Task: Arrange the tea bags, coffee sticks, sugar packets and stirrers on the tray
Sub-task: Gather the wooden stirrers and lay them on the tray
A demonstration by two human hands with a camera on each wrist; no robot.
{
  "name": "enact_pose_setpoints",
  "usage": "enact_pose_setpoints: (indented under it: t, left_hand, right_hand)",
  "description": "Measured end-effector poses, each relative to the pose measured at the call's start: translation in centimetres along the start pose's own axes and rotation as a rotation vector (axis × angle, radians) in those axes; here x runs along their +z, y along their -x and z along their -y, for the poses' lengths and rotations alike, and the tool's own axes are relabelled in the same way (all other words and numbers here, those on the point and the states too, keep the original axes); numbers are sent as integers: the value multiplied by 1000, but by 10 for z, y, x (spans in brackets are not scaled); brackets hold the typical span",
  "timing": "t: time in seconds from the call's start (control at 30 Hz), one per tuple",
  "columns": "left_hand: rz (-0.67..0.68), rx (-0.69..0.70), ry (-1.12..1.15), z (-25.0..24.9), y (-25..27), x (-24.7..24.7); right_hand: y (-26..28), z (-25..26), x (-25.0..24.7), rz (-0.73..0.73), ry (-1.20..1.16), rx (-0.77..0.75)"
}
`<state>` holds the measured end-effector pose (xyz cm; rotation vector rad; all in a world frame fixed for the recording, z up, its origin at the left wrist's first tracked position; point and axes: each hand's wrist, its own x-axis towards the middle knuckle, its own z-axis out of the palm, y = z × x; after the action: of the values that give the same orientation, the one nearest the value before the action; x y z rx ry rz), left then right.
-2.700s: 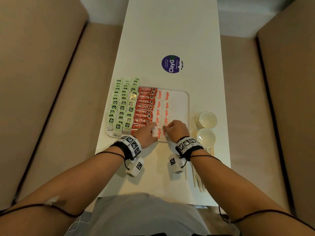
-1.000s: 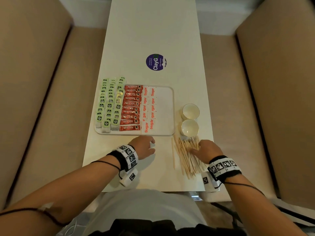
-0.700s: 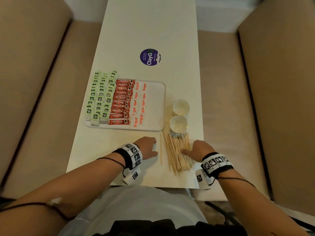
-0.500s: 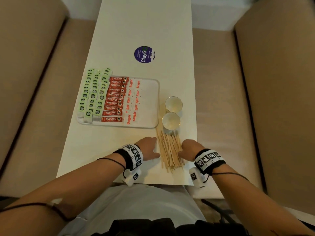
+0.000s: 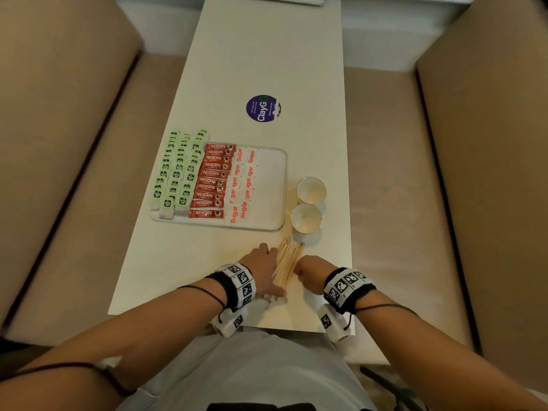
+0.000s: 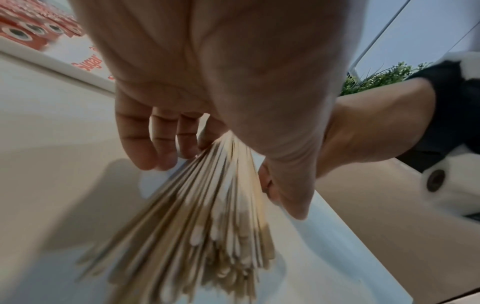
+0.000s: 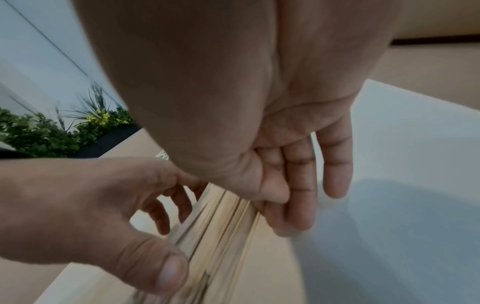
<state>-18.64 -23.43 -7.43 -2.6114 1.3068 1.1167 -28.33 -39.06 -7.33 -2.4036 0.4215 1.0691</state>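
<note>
Tray (image 5: 275,185): tea bags (image 5: 178,173), coffee sticks (image 5: 212,179), sugar packets (image 5: 241,185) (right part bare).

The head view is warm and rather dim, sharp at the centre and bowed at its edges. Soft shadows lie on the tabletop (image 5: 261,54) beside the cups (image 5: 308,203). The left wrist view shows motion blur on the stirrers (image 6: 207,226). The right wrist view is darker and bluish, with its lower part smeared.
</note>
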Motion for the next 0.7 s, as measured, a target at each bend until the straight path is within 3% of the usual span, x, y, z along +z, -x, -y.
enact_pose_setpoints:
  t: [0.43, 0.6, 0.7]
  left_hand:
    - [-59, -26, -119, 59, 9, -10]
    - [-67, -32, -130, 91, 16, -17]
    - [-55, 8, -153, 110, 23, -21]
  right_hand:
    - [-20, 70, -4, 29, 127, -265]
    - [-29, 95, -3, 2, 108, -253]
    - [-30, 108, -7, -95, 25, -220]
